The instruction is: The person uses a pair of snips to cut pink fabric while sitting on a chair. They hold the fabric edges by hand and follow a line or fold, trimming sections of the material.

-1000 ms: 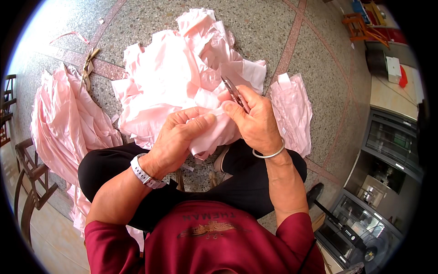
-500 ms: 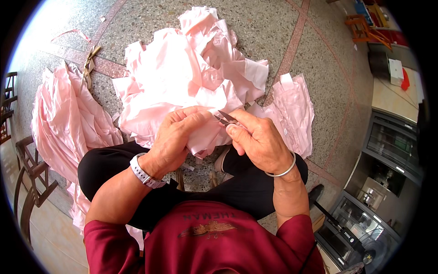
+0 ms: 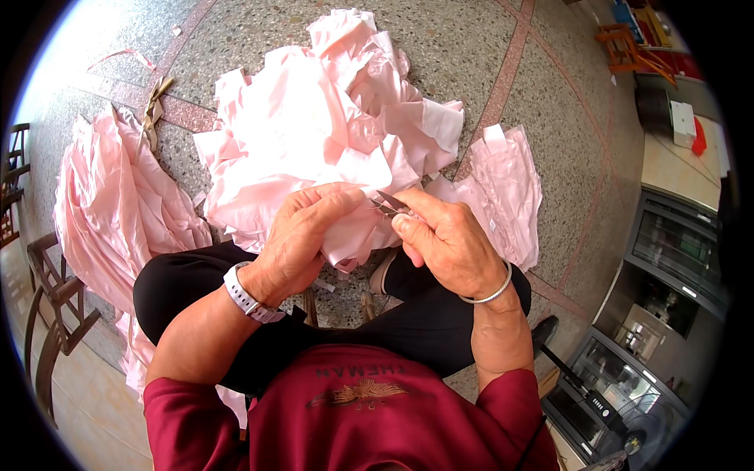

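Observation:
Pinched between the thumb and fingers of my left hand is the edge of a pale pink fabric piece. My right hand is closed on small metal thread snips, whose dark pointed blades face the left fingertips and touch or nearly touch the cloth edge. Any thread between the blades is too fine to make out. Beyond my hands spreads a large heap of pink fabric on the floor, with the held piece at its near side.
More pink fabric is draped at the left, and a flat pink pile lies at the right. A tan cloth strip lies on the speckled floor. Wooden chairs stand far left; a fan and dark cabinets are at the right.
The snips' blades have shifted slightly beside the left fingertips. Both hands keep nearly the same place and the fabric heaps lie as before.

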`<state>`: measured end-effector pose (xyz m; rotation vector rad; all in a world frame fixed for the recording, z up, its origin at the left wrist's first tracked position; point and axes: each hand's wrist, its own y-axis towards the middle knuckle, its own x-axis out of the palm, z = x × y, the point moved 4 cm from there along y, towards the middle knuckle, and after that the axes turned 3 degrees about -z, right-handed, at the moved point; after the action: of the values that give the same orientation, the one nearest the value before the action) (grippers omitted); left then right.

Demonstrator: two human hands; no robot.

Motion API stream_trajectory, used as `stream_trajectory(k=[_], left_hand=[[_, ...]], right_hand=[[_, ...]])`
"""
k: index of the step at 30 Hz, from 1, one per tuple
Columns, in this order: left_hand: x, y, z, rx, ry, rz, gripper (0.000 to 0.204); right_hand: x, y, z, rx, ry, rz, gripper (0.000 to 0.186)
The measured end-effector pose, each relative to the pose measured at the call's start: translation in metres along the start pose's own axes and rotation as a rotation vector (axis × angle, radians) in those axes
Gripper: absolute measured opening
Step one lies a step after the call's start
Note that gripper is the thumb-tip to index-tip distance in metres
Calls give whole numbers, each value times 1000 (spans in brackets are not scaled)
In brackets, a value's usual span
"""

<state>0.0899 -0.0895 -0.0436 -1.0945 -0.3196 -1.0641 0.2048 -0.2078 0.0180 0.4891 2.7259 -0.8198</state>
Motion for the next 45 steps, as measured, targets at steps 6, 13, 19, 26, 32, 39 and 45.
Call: stream_trajectory(k=[6,13,19,26,32,39,45], left_hand=[[0,0,0,-10,-4,7,26],[1,-1,1,-19,-37,40,23],[2,-2,2,-24,-62,47,23],[1,-2,0,-33,-56,43,23],[2,-3,0,-38,-50,72,24],[5,-4,2,-32,-57,-14,22],[3,-4,0,-54,-84,-17,21]], right_hand=[[1,1,0,29,74,-8,14],[2,2,2,-22,-1,8,11],[3,2,3,-50,1,25,11],[3,2,4,-28,-6,26,12],[4,3,7,-36,18,34,13],[3,6,4,-2,115,-25,15],[3,9,8,21,485,-129,20]])
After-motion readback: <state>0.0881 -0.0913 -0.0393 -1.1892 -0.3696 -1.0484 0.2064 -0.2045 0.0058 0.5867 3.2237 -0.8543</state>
